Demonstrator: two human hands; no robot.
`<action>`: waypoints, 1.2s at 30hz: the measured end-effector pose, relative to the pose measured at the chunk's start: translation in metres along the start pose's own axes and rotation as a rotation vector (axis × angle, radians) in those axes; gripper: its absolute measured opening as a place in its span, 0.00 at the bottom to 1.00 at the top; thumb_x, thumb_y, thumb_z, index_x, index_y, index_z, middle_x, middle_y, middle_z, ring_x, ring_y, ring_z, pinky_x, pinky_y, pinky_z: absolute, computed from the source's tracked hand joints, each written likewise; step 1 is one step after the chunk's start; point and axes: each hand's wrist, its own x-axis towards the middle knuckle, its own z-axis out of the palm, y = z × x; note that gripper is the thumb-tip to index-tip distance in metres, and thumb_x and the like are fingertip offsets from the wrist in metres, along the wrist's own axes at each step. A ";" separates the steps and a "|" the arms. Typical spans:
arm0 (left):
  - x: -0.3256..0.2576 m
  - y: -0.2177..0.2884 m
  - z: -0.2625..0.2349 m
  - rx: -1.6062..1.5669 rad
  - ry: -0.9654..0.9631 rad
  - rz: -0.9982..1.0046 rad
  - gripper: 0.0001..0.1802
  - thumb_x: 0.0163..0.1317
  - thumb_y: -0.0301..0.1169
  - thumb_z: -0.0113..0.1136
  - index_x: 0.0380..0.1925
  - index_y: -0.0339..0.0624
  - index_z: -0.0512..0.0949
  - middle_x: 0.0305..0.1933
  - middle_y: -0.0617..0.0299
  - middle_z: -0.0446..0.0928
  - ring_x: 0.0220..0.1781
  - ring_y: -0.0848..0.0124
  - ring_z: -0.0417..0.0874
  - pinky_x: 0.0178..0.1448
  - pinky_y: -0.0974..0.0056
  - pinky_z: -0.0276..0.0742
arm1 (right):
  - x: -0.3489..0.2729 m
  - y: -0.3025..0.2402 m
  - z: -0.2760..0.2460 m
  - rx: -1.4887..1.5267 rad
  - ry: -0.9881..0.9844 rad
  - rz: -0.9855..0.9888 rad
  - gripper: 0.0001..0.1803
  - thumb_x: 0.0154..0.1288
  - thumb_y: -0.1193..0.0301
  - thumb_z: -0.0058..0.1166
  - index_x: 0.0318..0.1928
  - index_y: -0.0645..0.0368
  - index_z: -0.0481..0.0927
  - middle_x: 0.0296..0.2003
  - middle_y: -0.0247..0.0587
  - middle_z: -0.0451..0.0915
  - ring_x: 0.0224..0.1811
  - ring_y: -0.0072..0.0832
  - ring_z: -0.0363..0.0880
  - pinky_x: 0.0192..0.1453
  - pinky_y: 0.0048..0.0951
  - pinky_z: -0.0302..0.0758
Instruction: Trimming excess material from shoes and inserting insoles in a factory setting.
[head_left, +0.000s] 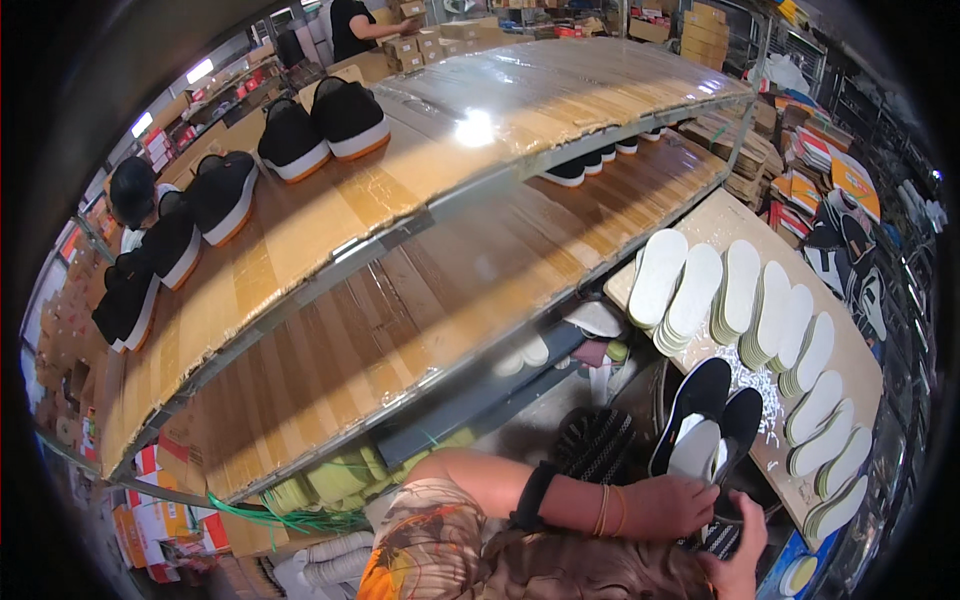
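Observation:
My left hand [672,506], with a black band on the wrist, is closed with its fingertips on the near end of a pale insole [697,447]. That insole lies partly inside a black slip-on shoe [703,388]. Beside it on the right sits a second black shoe [741,420], its near end close to my fingers. Just right of the left hand is my right hand [742,553], thumb and fingers apart, with nothing seen between them. Stacks of white insoles [738,285] stand in two rows on a tan board [715,215] beyond the shoes.
A two-level rack with a taped cardboard top [420,185] fills the left and middle. Black shoes with white soles [293,140] stand along its far edge; more sit on the lower shelf [480,270]. A co-worker [352,30] is at the back among boxes. Green-tinted bundles [345,480] lie underneath.

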 end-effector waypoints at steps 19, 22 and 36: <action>-0.020 -0.038 0.026 0.007 -0.300 -0.097 0.18 0.47 0.24 0.52 0.42 0.35 0.73 0.44 0.52 0.74 0.49 0.55 0.75 0.52 0.58 0.72 | -0.007 0.031 0.027 -0.316 -0.150 -0.463 0.11 0.46 0.71 0.48 0.33 0.60 0.69 0.27 0.35 0.71 0.29 0.28 0.74 0.29 0.26 0.72; -0.021 -0.023 0.030 0.058 -0.330 -0.035 0.18 0.46 0.24 0.53 0.41 0.34 0.73 0.44 0.52 0.74 0.50 0.55 0.74 0.51 0.58 0.73 | -0.008 0.047 0.032 -0.288 -0.016 -0.559 0.11 0.46 0.69 0.48 0.33 0.59 0.70 0.28 0.37 0.71 0.30 0.29 0.74 0.30 0.27 0.72; -0.009 -0.075 0.062 0.435 -0.450 -0.073 0.14 0.49 0.29 0.50 0.37 0.37 0.74 0.43 0.54 0.73 0.50 0.62 0.74 0.55 0.62 0.69 | 0.031 0.087 0.038 -0.191 -0.205 -0.220 0.11 0.49 0.71 0.50 0.36 0.56 0.72 0.34 0.36 0.72 0.38 0.34 0.73 0.41 0.31 0.71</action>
